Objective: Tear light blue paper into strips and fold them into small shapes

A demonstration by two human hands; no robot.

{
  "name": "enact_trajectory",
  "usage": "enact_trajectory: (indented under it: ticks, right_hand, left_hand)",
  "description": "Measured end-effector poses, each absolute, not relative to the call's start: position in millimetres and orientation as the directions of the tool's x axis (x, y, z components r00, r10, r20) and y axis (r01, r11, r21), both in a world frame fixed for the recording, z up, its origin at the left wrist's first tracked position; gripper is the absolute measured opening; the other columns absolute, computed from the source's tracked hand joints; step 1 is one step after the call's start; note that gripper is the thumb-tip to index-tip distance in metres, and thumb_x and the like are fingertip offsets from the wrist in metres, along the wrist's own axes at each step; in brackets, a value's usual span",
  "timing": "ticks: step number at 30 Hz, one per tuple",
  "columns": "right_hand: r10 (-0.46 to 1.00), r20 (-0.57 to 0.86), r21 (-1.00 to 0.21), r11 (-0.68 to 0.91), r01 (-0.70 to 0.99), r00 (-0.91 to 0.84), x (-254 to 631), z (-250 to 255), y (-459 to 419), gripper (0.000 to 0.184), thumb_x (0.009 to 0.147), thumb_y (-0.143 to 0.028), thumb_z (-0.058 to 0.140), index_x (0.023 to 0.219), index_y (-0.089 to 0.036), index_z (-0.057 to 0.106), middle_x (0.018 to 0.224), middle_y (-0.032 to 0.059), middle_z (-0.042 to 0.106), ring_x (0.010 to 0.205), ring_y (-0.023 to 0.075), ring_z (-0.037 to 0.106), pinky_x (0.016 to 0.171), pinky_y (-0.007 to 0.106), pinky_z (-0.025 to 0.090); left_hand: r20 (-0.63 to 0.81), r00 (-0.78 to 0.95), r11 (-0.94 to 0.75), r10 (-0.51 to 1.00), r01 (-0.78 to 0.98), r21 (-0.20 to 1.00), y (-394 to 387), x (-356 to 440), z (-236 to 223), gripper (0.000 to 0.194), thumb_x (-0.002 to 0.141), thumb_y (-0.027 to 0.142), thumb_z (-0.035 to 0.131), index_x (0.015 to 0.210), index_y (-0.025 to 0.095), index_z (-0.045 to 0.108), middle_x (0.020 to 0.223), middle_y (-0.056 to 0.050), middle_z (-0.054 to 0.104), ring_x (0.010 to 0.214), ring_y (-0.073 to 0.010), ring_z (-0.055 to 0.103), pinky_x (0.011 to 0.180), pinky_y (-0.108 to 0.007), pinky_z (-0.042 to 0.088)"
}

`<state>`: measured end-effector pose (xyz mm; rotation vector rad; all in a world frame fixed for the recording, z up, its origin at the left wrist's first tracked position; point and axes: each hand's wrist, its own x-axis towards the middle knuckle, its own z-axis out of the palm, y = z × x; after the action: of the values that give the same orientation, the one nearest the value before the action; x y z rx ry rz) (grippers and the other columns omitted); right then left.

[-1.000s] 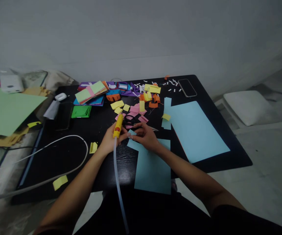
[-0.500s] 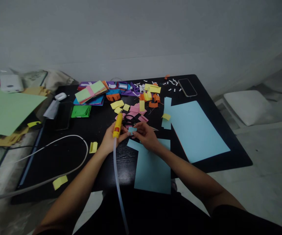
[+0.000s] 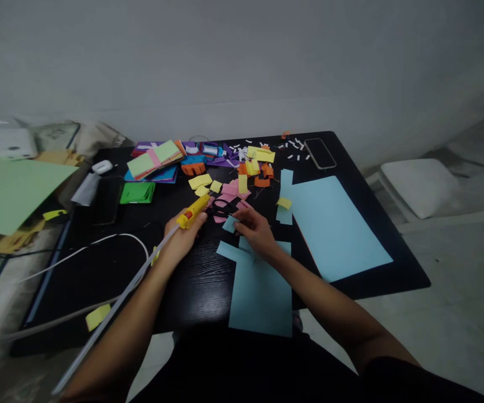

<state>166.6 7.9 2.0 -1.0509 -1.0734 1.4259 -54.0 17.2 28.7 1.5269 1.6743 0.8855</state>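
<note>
My left hand point(image 3: 182, 235) is closed around a yellow glue gun point(image 3: 195, 210), its long translucent glue stick point(image 3: 111, 314) trailing back over my left forearm. The gun's nozzle points up and to the right. Between the fingertips of my right hand point(image 3: 255, 230) is a small light blue paper piece point(image 3: 230, 224), held just above the table. Black-handled scissors point(image 3: 222, 208) lie behind it among pink paper pieces point(image 3: 229, 190). Beneath my right wrist lie a blue sheet point(image 3: 261, 296) and a blue strip point(image 3: 228, 251).
A larger blue sheet point(image 3: 338, 226) and a phone point(image 3: 320, 154) lie on the right of the black table point(image 3: 200, 296). At the back are stacked coloured papers point(image 3: 158, 159), green paper point(image 3: 138, 192) and orange pieces point(image 3: 194, 168). A white cable point(image 3: 141, 246) loops on the left.
My left hand has moved away to the left from the small blue paper, and the glue gun has tilted from upright to slanting rightward. The paper stays in my right hand.
</note>
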Motion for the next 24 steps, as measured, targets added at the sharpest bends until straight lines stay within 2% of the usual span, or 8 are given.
enact_trajectory:
  ticks: [3,6,12,17,21,24]
  right_hand:
    - [0.989,-0.093,-0.960,-0.120,-0.253,-0.116,168,5,9,0.031,0.076,-0.040,0.083,0.099,-0.024,0.069,0.085,-0.0009,0.067,0.074,0.0154,0.067,0.061,0.030,0.062]
    - [0.985,-0.133,-0.934,-0.162,-0.318,-0.111,169,4,10,0.038,0.074,-0.045,0.086,0.099,-0.025,0.066,0.084,-0.0018,0.066,0.074,0.0170,0.072,0.057,0.029,0.063]
    - [0.985,-0.169,-0.928,-0.170,-0.332,-0.033,172,3,14,0.036,0.066,-0.046,0.091,0.084,-0.022,0.071,0.086,-0.0002,0.070,0.075,0.0142,0.067,0.069,0.032,0.067]
    - [0.975,-0.224,-0.910,-0.209,-0.359,0.000,173,10,13,0.036,0.062,-0.046,0.092,0.080,-0.020,0.074,0.084,-0.0009,0.072,0.073,0.0145,0.069,0.078,0.036,0.068]
    - [0.974,-0.224,-0.930,-0.202,-0.306,0.039,172,13,11,0.045,0.056,-0.048,0.097,0.078,-0.021,0.070,0.073,-0.0012,0.072,0.066,0.0168,0.071,0.073,0.037,0.066]
    - [0.972,-0.225,-0.942,-0.201,-0.268,0.062,172,13,12,0.049,0.050,-0.048,0.099,0.077,-0.021,0.068,0.069,-0.0013,0.071,0.062,0.0175,0.071,0.069,0.036,0.064]
  left_hand:
    - [-0.009,-0.058,0.042,0.998,0.590,0.806,14,-54,30,0.045,0.086,0.063,0.067,0.100,0.020,0.074,0.074,-0.002,0.071,0.061,-0.0191,0.066,0.056,-0.028,0.050]
    - [0.012,-0.029,0.008,1.000,0.601,0.799,12,-53,32,0.044,0.085,0.062,0.069,0.097,0.021,0.075,0.075,-0.003,0.073,0.066,-0.0209,0.069,0.059,-0.029,0.051]
    - [0.028,0.052,-0.053,0.998,0.571,0.819,10,-52,39,0.043,0.089,0.056,0.067,0.111,0.021,0.078,0.101,-0.007,0.081,0.086,-0.0244,0.075,0.076,-0.031,0.057]
    - [0.108,0.117,-0.158,0.987,0.611,0.776,10,-49,45,0.035,0.093,0.051,0.064,0.106,0.021,0.076,0.087,-0.004,0.078,0.079,-0.0235,0.073,0.070,-0.031,0.054]
    - [0.179,0.182,-0.256,0.967,0.660,0.706,9,-44,49,0.026,0.093,0.047,0.064,0.092,0.022,0.074,0.078,-0.002,0.071,0.076,-0.0214,0.069,0.067,-0.030,0.051]
    - [0.216,0.258,-0.334,0.942,0.634,0.697,7,-42,49,0.023,0.093,0.046,0.065,0.089,0.024,0.072,0.080,-0.002,0.069,0.077,-0.0212,0.067,0.072,-0.031,0.052]
